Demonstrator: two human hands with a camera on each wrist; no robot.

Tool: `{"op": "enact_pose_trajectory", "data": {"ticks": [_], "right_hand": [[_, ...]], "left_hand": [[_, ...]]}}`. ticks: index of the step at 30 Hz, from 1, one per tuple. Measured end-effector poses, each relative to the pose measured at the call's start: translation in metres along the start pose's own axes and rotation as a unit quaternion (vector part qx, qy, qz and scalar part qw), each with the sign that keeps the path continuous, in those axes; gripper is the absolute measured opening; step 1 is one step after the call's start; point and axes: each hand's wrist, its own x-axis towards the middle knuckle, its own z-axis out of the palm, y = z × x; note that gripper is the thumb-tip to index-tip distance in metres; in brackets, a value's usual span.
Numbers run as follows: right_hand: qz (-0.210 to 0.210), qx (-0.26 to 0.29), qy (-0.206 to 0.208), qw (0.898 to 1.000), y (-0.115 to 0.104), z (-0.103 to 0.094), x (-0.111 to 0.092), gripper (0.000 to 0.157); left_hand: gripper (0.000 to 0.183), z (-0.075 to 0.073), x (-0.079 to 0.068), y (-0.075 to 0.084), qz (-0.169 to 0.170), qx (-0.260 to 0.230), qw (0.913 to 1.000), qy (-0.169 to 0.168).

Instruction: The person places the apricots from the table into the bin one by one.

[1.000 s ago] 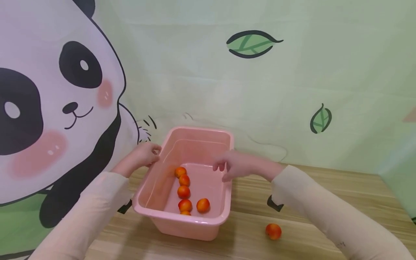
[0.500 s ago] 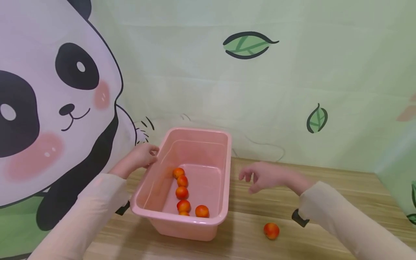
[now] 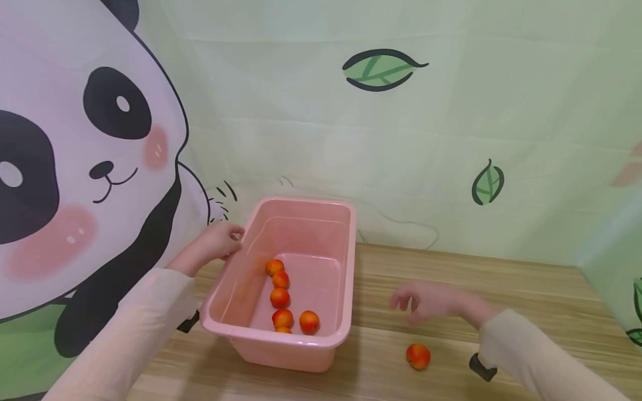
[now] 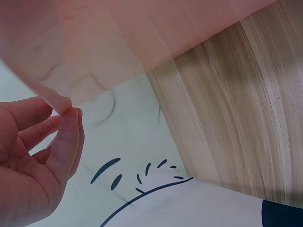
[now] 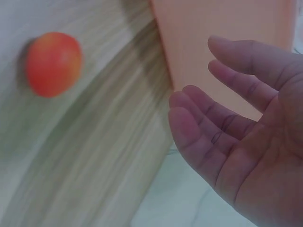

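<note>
A pink plastic basin (image 3: 286, 355) stands on the table with several small round red-orange fruits (image 3: 280, 297) inside, most of them in a row along its left side. My left hand (image 3: 215, 239) pinches the basin's left rim; the left wrist view shows the thumb and fingers meeting on the rim's edge (image 4: 59, 105). To the right of the basin, my right hand (image 3: 433, 302) hovers over the table, its fingers loosely bent and holding nothing. Just in front of it, a single red-orange fruit (image 3: 418, 356) lies on the wood, also seen in the right wrist view (image 5: 54, 64).
The wood-grain table (image 3: 526, 295) runs back to a pale green cloth backdrop (image 3: 301, 122) printed with leaves and a large panda (image 3: 120, 178). This backdrop rises close behind the basin and along the left. A dark wrist strap (image 3: 482, 367) shows at the right sleeve.
My right hand has moved from over the basin out to the right and towards me, near the loose fruit. One fruit in the basin has shifted slightly. The left hand stays on the rim.
</note>
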Motion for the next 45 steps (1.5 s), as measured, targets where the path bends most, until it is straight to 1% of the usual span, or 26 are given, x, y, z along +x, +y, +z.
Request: {"op": "enact_pose_trajectory", "data": {"ticks": [2, 5, 9, 13, 17, 21, 23, 31, 36, 45], "right_hand": [[-0.003, 0.004, -0.005, 1.0, 0.004, 0.004, -0.002, 0.028], [0.013, 0.025, -0.014, 1.0, 0.009, 0.011, -0.005, 0.029], [0.027, 0.034, -0.022, 0.999, 0.016, 0.021, -0.008, 0.032], [0.02, 0.027, -0.027, 0.999, 0.024, 0.029, -0.009, 0.034], [0.002, -0.005, -0.027, 1.0, 0.031, 0.037, -0.008, 0.034], [-0.007, -0.022, -0.03, 0.999, 0.037, 0.043, -0.008, 0.036], [-0.005, -0.022, -0.029, 0.999, 0.038, 0.046, -0.008, 0.036], [-0.029, -0.003, -0.028, 0.999, 0.044, 0.054, -0.009, 0.035], [-0.047, -0.017, -0.023, 0.999, 0.048, 0.057, -0.011, 0.034], [-0.038, -0.014, -0.011, 0.999, 0.05, 0.059, -0.013, 0.029]], "left_hand": [[0.045, 0.0, 0.0, 0.0, 0.0, -0.001, 1.0, 0.0], [0.045, 0.0, 0.0, -0.001, -0.002, -0.003, 1.0, 0.0], [0.045, 0.0, 0.0, -0.001, -0.006, -0.005, 1.0, 0.001], [0.045, 0.0, 0.0, -0.001, -0.007, -0.007, 1.0, 0.001], [0.045, 0.0, 0.0, -0.001, -0.006, -0.009, 0.9999, 0.0], [0.045, 0.0, -0.001, 0.0, -0.004, -0.005, 1.0, 0.001], [0.046, 0.0, -0.001, 0.0, -0.003, -0.003, 1.0, 0.002], [0.046, 0.0, 0.0, 0.0, -0.009, -0.001, 1.0, -0.001], [0.046, 0.0, 0.0, 0.0, -0.009, 0.001, 1.0, -0.001], [0.045, 0.0, 0.0, 0.0, -0.005, 0.007, 1.0, 0.001]]}}
